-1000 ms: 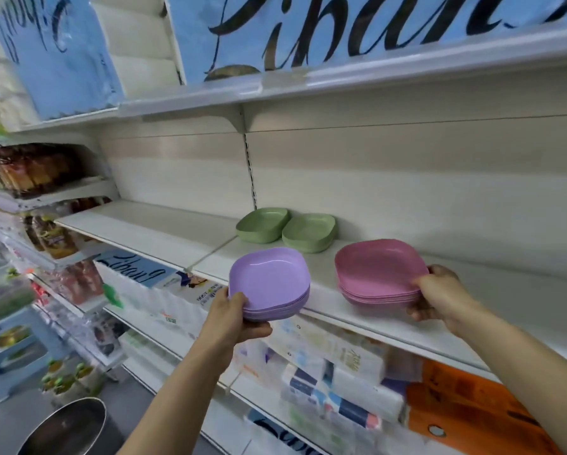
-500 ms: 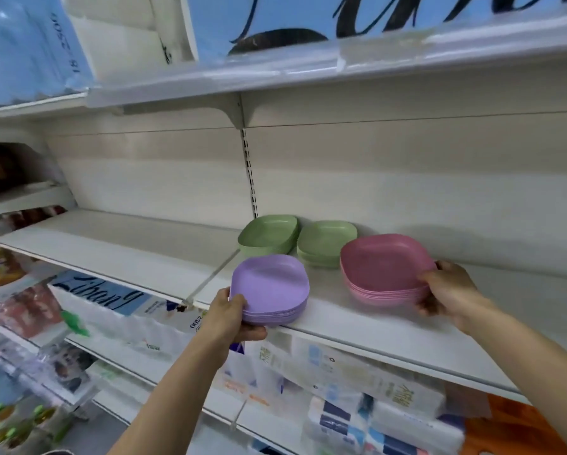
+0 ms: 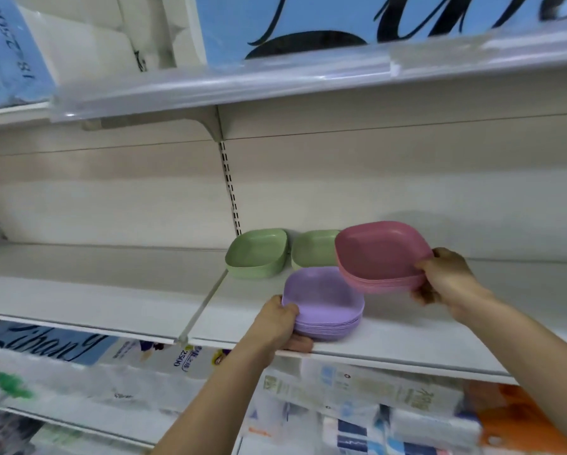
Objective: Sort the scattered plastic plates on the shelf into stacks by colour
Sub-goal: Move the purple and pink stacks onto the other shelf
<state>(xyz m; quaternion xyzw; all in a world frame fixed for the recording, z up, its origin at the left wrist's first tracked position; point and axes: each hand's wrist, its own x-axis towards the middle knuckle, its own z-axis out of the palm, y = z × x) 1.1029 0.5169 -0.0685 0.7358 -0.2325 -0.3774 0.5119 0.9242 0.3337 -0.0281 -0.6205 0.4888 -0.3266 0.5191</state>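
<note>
Now we've got both hands loaded: our left hand (image 3: 277, 323) is clamped on the near-left edge of the purple stack (image 3: 323, 303), fingers curled over the rim and thumb tucked underneath at the shelf lip, and that stack looks to be sitting on the shelf (image 3: 95, 284) close to its front edge, probably so we can slide or square it without lifting. Our right hand (image 3: 446, 279) grips the right side of the pink stack (image 3: 382, 256), thumb on top of the rim and fingers below, and holds it raised and tilted, its lower-left corner overlapping the back of the purple one; whether the two touch we cannot tell. We judge the pinching by the edge is what keeps each pile of thin plates together as one block. Behind them two green dishes (image 3: 257, 252) sit side by side against the back panel, the right one partly hidden by the pink stack. So colours are already grouped, and what seems left is setting the pink stack down in its own spot. The surface is a pale shop shelf, smooth and bare to the left, split by a divider strip (image 3: 203, 307). Around us it's a store aisle: another shelf above carrying blue packs (image 3: 308, 24) with black script, and wrapped paper goods (image 3: 357, 392) below
</note>
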